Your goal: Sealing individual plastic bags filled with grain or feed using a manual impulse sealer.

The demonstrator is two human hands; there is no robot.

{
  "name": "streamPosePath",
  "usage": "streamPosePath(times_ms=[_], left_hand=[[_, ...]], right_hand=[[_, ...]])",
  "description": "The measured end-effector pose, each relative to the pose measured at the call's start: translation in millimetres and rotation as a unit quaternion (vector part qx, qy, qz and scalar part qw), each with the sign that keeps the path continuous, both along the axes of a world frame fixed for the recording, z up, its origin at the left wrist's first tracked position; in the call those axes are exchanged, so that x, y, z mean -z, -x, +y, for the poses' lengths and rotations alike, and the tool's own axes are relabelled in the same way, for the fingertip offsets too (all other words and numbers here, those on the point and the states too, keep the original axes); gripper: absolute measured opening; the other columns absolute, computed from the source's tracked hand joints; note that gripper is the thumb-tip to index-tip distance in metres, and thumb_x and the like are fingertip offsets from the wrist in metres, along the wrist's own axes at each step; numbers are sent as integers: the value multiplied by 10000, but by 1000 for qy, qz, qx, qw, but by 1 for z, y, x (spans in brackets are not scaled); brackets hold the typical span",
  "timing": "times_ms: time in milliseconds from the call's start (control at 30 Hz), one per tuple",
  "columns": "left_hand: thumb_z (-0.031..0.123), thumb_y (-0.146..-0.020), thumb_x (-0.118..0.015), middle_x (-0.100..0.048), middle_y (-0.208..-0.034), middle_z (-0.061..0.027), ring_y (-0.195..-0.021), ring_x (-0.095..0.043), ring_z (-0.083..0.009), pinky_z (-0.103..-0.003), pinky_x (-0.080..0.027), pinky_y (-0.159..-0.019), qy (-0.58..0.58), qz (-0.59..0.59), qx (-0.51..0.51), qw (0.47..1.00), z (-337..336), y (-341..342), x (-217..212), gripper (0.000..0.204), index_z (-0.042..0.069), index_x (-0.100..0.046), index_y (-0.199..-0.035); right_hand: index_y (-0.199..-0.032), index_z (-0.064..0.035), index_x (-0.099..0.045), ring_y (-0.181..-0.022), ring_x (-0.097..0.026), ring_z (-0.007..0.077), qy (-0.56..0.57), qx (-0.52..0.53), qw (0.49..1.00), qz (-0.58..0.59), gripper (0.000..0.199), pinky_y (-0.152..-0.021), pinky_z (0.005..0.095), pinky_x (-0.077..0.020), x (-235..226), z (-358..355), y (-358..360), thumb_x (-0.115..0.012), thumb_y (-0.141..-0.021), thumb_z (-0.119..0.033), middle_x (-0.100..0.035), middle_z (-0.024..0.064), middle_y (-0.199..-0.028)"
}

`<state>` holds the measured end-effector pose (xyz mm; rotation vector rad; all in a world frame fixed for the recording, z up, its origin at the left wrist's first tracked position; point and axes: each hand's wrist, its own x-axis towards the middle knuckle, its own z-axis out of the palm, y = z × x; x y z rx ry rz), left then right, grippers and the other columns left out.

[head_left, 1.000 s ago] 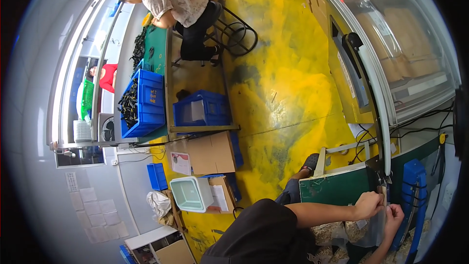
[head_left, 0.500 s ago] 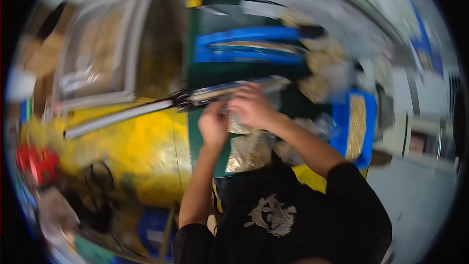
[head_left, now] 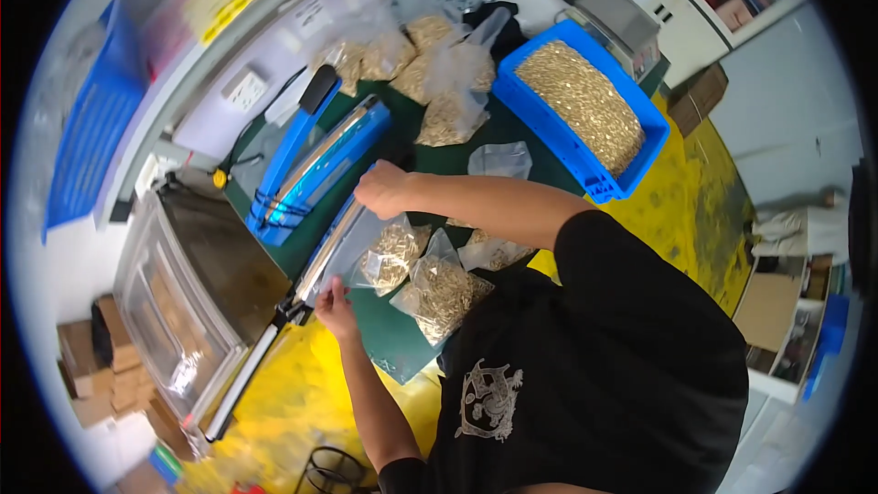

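Your left hand (head_left: 335, 304) pinches the near edge of a clear plastic bag (head_left: 370, 252) holding small golden parts. Your right hand (head_left: 384, 188) is closed, knuckles up, at the bag's far edge, beside the blue heat sealer (head_left: 315, 165). The bag's open end lies across the sealer's long metal bar (head_left: 320, 252) on the green table (head_left: 393, 334). Two filled bags (head_left: 439, 288) lie just right of it. Further right and far sits a blue bin (head_left: 585, 110) full of the same golden parts. More filled bags (head_left: 412, 59) are heaped at the far side, behind the sealer.
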<state>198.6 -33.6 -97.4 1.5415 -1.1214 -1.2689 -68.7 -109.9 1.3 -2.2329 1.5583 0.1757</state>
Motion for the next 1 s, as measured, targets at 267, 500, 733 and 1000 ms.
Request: streamPosePath(times_ms=[267,500,733,1000], left_hand=[[66,-885,-597,-659,-828,-28,-724,-585,-91,-221,-469,-677,129,-27,154,979,3,30,-39,130,-39,-671,-905],[103,-893,-612,-666,-794,-61,-692,-622,-117,-245,-504,-662,137,-6,149,979,-3,111,-91,138,-19,-678,-890],[133,-894,-619,-674,-812,-64,-707,-637,-124,-250,-513,-669,96,3,253,963,-26,196,-83,168,-23,-680,-901],[87,-800,-661,-677,-974,-59,-926,-631,-158,-285,-489,-777,99,-218,519,821,-39,263,-87,287,49,-644,-1083]], right_hand=[[-734,-33,-679,-788,-654,320,8,-89,994,-69,141,-633,424,-520,-26,18,36,-648,-632,-126,-670,152,-794],[-640,-69,-638,-644,-607,360,113,-7,981,-158,101,-547,473,-466,-64,46,137,-572,-609,-138,-617,156,-661],[-648,-76,-604,-656,-571,372,112,73,986,-101,114,-594,474,-433,-54,88,228,-597,-681,-185,-568,154,-634],[-685,-84,-652,-679,-612,313,30,233,960,-154,157,-622,406,-477,-33,123,282,-639,-739,-230,-631,115,-697]])
